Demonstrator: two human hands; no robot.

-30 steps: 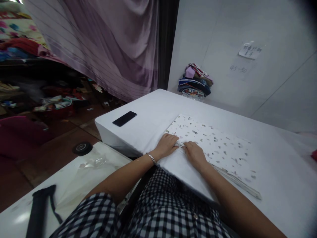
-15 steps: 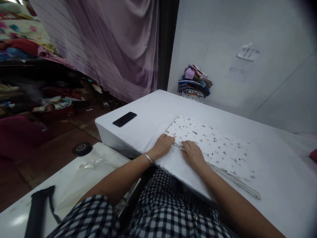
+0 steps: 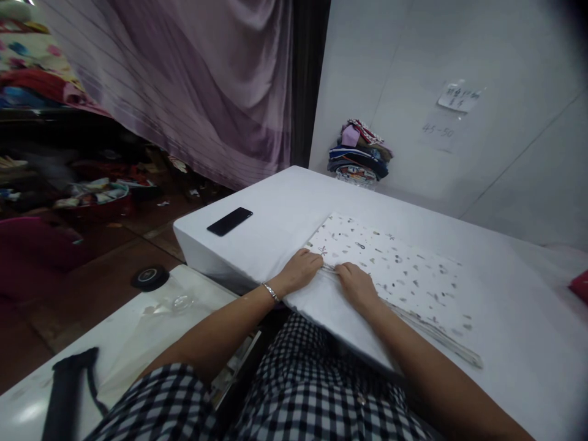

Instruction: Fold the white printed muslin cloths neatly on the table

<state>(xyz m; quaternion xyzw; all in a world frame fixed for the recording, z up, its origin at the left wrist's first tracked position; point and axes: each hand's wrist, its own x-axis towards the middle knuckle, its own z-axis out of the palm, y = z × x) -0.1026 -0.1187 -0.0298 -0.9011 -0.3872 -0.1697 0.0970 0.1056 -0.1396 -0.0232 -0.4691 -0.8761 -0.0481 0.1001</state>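
Observation:
A folded stack of white printed fabric [image 3: 404, 266] with small grey and brown motifs lies flat on the white-covered table [image 3: 280, 202]. At its near left corner my left hand [image 3: 302, 268] is closed on the edge, a silver bracelet on that wrist. Just to the right, my right hand [image 3: 356, 283] grips the same near edge, fingers curled over the layers. A short stretch of folded edge shows between the two hands. My fingertips are partly hidden in the cloth.
A black phone [image 3: 230, 221] lies at the table's left end. On a lower white surface to the left are a round black object [image 3: 150, 277] and a dark strap-like item [image 3: 68, 392]. Folded clothes [image 3: 358, 153] are piled by the wall behind. A purple curtain [image 3: 220, 79] hangs at the back.
Both hands stay on the fabric's near edge with only a slight shift. The whole view has moved a little; the fabric lies as before.

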